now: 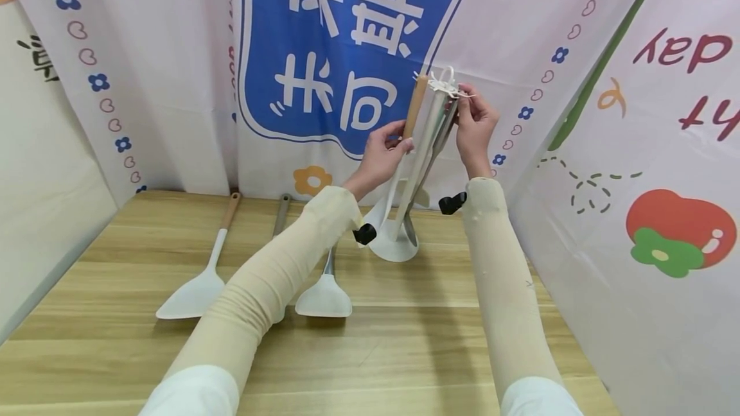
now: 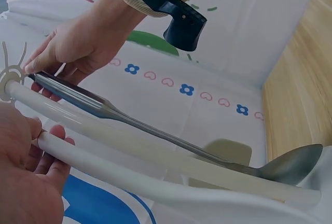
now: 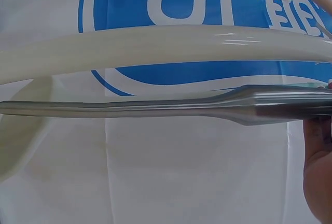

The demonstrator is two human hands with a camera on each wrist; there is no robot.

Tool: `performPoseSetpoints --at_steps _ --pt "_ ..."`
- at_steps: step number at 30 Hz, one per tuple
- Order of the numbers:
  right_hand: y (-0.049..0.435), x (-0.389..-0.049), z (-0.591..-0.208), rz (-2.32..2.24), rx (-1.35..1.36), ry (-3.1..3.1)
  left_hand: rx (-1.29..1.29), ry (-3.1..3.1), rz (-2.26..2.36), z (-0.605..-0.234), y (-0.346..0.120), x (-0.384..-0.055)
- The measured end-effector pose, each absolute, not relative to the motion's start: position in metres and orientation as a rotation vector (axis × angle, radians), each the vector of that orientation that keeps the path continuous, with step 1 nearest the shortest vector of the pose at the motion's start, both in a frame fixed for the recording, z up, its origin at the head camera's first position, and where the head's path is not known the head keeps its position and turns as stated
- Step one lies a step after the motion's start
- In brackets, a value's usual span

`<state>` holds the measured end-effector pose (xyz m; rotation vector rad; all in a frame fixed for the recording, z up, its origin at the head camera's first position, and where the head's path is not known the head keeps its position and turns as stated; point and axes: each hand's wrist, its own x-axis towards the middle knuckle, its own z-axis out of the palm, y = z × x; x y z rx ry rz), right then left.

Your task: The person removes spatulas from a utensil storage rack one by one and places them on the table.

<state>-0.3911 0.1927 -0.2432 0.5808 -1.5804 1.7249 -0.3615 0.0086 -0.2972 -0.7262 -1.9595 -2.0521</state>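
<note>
A white utensil stand [image 1: 420,162] rises from a round base near the table's back edge, with a ring of hooks [image 1: 444,85] on top. On its left side my left hand [image 1: 384,153] holds a white utensil by its lower wooden handle [image 1: 415,104]; its white head is partly hidden behind the wrist camera. My right hand [image 1: 476,124] pinches the handle end of a metal spoon [image 2: 78,95] close under the hooks. The spoon's bowl [image 2: 293,167] hangs near the base. Behind the pole shows a grey-green spatula head [image 2: 233,151].
On the wooden table [image 1: 370,364], left of the stand, lie a white turner [image 1: 193,294] with a wooden handle, a grey-handled utensil [image 1: 282,214] mostly behind my left arm, and a short white turner [image 1: 324,297]. Printed cloth [image 1: 537,11] hangs behind and at both sides.
</note>
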Motion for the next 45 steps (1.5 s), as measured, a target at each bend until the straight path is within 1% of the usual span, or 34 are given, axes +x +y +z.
performPoseSetpoints --at_steps 3,9,14,19,28,39,45 --pt "0.195 -0.395 -0.245 1.688 0.587 -1.592 -0.707 -1.951 -2.053 -0.297 0.008 -0.362" --pt "0.201 -0.413 -0.253 1.715 0.574 -1.573 -0.711 -1.928 -2.042 -0.296 0.005 -0.364" --pt "0.202 -0.419 -0.255 1.708 0.577 -1.57 -0.706 -1.902 -2.038 -0.294 -0.001 -0.364" --pt "0.201 -0.416 -0.254 1.715 0.574 -1.563 -0.705 -1.884 -2.037 -0.292 -0.006 -0.364" --pt "0.192 -0.396 -0.246 1.701 0.596 -1.554 -0.707 -1.855 -2.042 -0.29 -0.015 -0.362" --pt "0.195 -0.396 -0.247 1.748 0.553 -1.563 -0.703 -1.871 -2.03 -0.29 -0.023 -0.357" --pt "0.2 -0.411 -0.253 1.756 0.556 -1.557 -0.692 -1.87 -2.007 -0.294 -0.031 -0.357"
